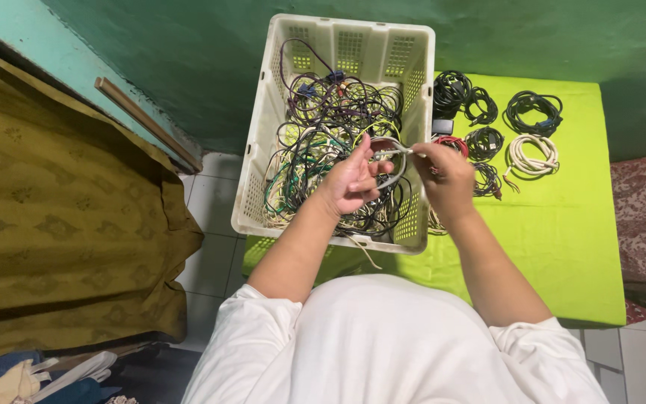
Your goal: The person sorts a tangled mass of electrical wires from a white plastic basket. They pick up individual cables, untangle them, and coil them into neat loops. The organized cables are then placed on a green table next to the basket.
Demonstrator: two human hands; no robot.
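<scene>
1. No package, label, sign or screen showed anywhere in the room from where I stood.
2. Nothing on the near or far side bore a printed face.

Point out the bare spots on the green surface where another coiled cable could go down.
The green surface is bare below the white coil to the near edge, and along its right edge past the black coil. Crowded: the coils beside the white basket, where the right hand and left hand hold a grey cable.
</scene>
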